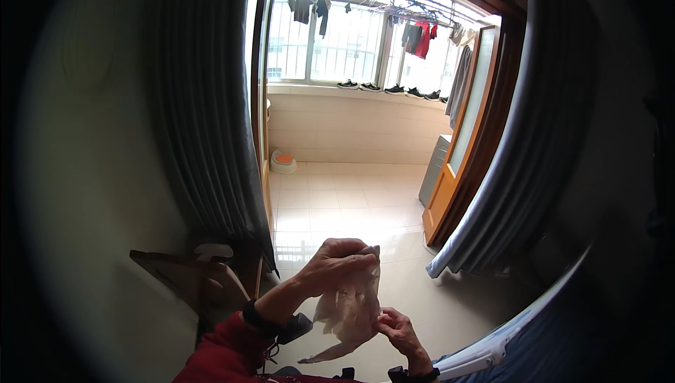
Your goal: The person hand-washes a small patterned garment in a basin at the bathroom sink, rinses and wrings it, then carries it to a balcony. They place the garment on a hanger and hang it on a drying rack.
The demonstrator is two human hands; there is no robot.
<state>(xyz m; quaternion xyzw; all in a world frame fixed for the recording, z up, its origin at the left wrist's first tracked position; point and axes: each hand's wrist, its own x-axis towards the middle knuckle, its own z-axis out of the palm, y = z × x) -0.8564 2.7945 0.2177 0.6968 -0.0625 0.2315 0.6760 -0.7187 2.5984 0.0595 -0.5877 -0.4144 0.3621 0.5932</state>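
A thin, pale, crumpled cloth item hangs in front of me, partly see-through, with a narrow end trailing to the lower left. At its top edge, my left hand pinches it between thumb and fingers. Lower down, my right hand grips its right edge with the fingertips. Dark bands with small devices sit on both wrists. What kind of garment or cloth it is, I cannot tell.
Dark curtains flank an open doorway with a wood and glass door. Beyond are a tiled floor, a child's potty, shoes on a sill and hanging clothes. A wooden chair stands at left, a white rail at lower right.
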